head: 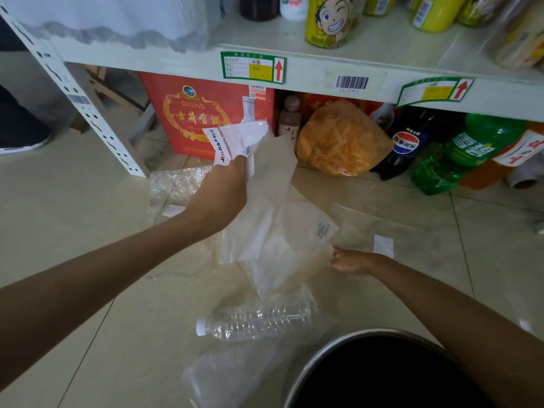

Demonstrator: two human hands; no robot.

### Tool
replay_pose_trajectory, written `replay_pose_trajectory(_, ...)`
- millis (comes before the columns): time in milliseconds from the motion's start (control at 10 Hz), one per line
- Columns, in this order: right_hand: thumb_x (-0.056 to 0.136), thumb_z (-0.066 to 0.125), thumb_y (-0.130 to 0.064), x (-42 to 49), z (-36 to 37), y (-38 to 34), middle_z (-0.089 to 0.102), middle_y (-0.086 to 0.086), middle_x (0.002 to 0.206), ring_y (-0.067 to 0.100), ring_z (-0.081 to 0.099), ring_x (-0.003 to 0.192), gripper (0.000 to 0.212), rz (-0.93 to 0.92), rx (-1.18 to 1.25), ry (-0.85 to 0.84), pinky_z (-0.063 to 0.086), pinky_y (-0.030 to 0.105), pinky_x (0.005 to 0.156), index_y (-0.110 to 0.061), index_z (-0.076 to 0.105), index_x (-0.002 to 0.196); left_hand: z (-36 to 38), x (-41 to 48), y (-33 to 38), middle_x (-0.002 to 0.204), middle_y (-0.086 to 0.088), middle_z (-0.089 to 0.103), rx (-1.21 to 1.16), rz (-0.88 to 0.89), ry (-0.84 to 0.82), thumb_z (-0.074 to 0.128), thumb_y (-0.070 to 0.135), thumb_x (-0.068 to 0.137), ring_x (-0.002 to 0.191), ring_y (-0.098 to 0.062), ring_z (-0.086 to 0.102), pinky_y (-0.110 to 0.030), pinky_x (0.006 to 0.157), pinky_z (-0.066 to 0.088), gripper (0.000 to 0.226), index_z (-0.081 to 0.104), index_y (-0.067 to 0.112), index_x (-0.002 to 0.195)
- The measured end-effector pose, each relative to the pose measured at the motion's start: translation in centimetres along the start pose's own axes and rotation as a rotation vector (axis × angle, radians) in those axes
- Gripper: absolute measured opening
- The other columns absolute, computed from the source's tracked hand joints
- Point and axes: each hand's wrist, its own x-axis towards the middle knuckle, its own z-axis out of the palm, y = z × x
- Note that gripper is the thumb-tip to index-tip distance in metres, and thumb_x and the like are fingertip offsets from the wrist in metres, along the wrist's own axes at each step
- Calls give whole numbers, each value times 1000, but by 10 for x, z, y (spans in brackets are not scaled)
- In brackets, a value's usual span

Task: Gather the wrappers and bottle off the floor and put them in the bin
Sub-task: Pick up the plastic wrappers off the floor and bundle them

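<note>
Your left hand (pixel 222 189) at 12 o'clock: grip clenched on bunch of wrappers (pixel 259 184), raised off floor (pixel 73 231). Your right hand (pixel 350 260) at 3 o'clock: fingers pinching edge of clear wrapper (pixel 309 240) lying on floor. Empty bottle (pixel 256 319) on its side at 6 o'clock, just beside bin (pixel 318 360) rim. Another clear wrapper crumpled at 10 o'clock by shelf (pixel 294 66) post.

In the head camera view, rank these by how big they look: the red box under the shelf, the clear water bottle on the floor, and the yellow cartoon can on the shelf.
1. Red box, clearly largest.
2. Clear water bottle and yellow cartoon can: too close to rank. The bottle lies nearer the camera, and the can is cut off at the top edge.
</note>
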Motion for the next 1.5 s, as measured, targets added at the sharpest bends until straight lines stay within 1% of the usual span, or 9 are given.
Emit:
replay_pose_trajectory(100,101,35,-31,-32,-23,4,48,25,139,34,43,133,49,76,252,184,39,33,101,7,46,130,-8,-2,11,83,-17,53,-39,-43,-33,39,2,91,75,-30,48,-36,70,41,17,49,-2,105)
replay_pose_trajectory(200,99,35,-21,-60,-43,-4,53,16,75,33,58,92,41,-13,389,422,37,32,64,3,55,72,-8,-1,11,89,-24,58,2,-10,-52,39,4,92,81,-37,54,-35,68,36,16,48,-2,104)
replay_pose_trajectory(400,93,49,-8,-116,-60,-80,59,6,132,21,57,121,32,-527,811,594,42,28,100,-4,61,123,-16,-7,26,89,-23,56,38,39,-94,35,9,95,86,-39,56,-34,69,37,20,47,-3,106)
replay_pose_trajectory(600,89,48,-13,-170,-68,-148,64,6,103,20,59,99,34,-692,1102,342,45,45,105,-13,55,123,-45,-17,32,98,-17,63,-321,-47,-134,33,25,90,92,-31,61,-43,77,53,36,53,0,106)
replay_pose_trajectory(800,85,42,-1,-208,-70,-165,63,14,102,40,53,119,60,-701,1047,381,42,50,102,-23,27,138,-98,-29,30,106,-14,69,-360,-40,-148,48,31,92,96,-29,64,-42,82,52,34,60,5,109)
replay_pose_trajectory(1000,86,39,10,-235,-80,-202,62,12,122,16,59,102,43,-886,1082,356,43,11,65,-4,49,125,-160,-42,17,108,-27,63,-192,-26,42,43,9,92,100,-39,60,-42,83,51,26,58,-3,110)
replay_pose_trajectory(1100,80,43,0,-237,-75,-221,62,6,99,13,60,85,30,-926,1078,456,44,9,66,-12,57,103,-218,-49,-9,105,-26,63,-159,-85,133,43,15,92,97,-39,61,-44,81,52,28,57,0,111)
replay_pose_trajectory(1300,93,45,-8,-188,-35,-237,68,21,113,31,64,104,28,-531,295,514,47,33,86,4,66,106,-313,-78,-67,105,-31,62,2,-123,300,40,9,91,96,-41,61,-43,77,48,27,59,-6,103)
replay_pose_trajectory(1500,88,46,-13,-120,21,-267,63,23,123,34,60,113,34,-387,81,285,49,33,90,2,62,113,-317,-100,-125,111,-29,60,208,-193,286,38,9,92,100,-45,56,-45,82,46,26,52,-2,112)
